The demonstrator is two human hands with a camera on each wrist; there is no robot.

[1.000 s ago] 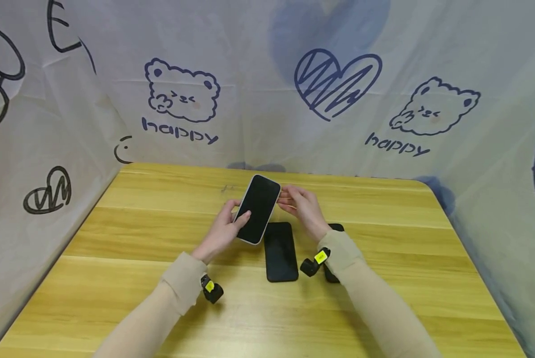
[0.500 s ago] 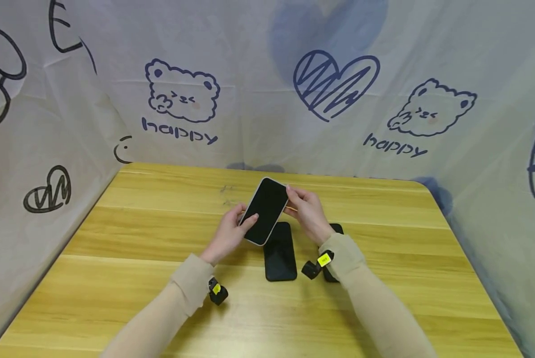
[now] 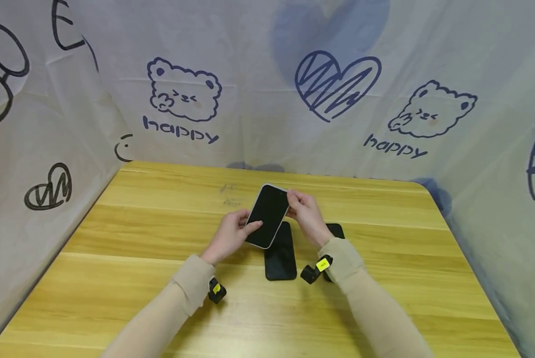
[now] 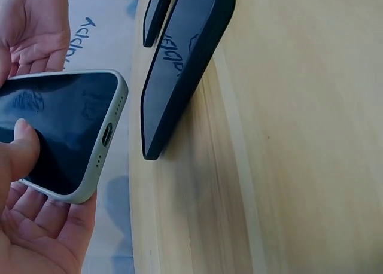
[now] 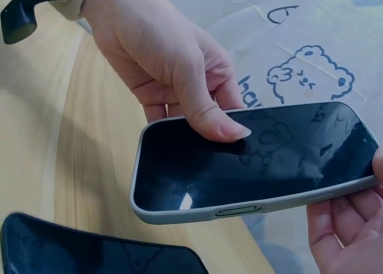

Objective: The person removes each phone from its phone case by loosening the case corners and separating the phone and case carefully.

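Observation:
A smartphone (image 3: 269,214) in a pale case is held tilted above the table, its dark screen facing up. My left hand (image 3: 229,233) grips its lower left side, the thumb lying over the screen and the fingers underneath, as the right wrist view also shows. At the upper right edge, my right hand (image 3: 306,214) pinches the phone between thumb and fingers. The charging port end (image 4: 108,133) points toward the left wrist camera. Just below, a black phone (image 3: 281,261) lies on the table, partly covered by the held one.
Another black phone (image 3: 336,230) lies to the right, mostly hidden under my right wrist. Both sit on a wooden table (image 3: 137,228). A white cloth (image 3: 258,109) with bear and heart drawings hangs behind the table's far edge.
The held phone has shifted right and a little nearer to me, overlapping the black phone more. My right hand's thumb has come onto its edge, where the fingers were only beside it.

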